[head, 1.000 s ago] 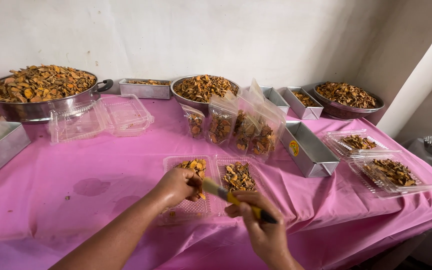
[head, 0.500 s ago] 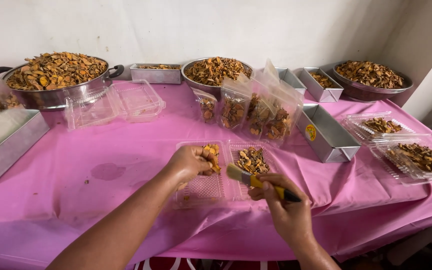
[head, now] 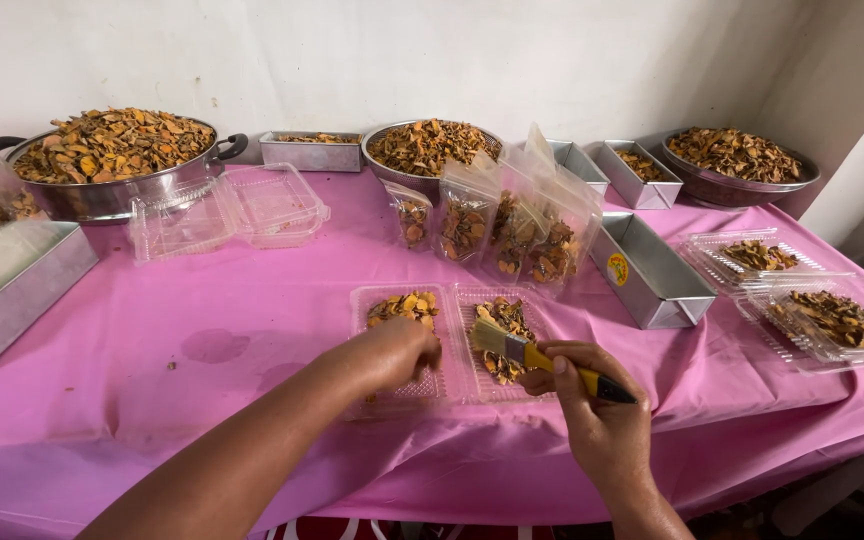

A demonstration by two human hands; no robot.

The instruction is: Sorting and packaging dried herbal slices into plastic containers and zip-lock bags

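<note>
We see the clear, ribbed plastic clamshell tray (head: 452, 385) lying open near the front edge of the pink cloth (head: 202, 310), dried orange-brown slices (head: 404, 305) in both halves. The right hand (head: 597, 425) grips a yellow-handled flat brush (head: 537, 358), bristles over the right half. The left hand (head: 392, 352), fingers curled, presses the left half. Behind stand filled glossy pouches (head: 497, 225).

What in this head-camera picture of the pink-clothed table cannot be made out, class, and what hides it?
- Left hand, head view: fingertips hidden, curled into the clear plastic hinged tray.
- Yellow-handled flat brush: grip covered by the right hand.
- Flat steel tray: cut off by the left edge.
- Round yellow sticker on the steel loaf tin: too small.
</note>
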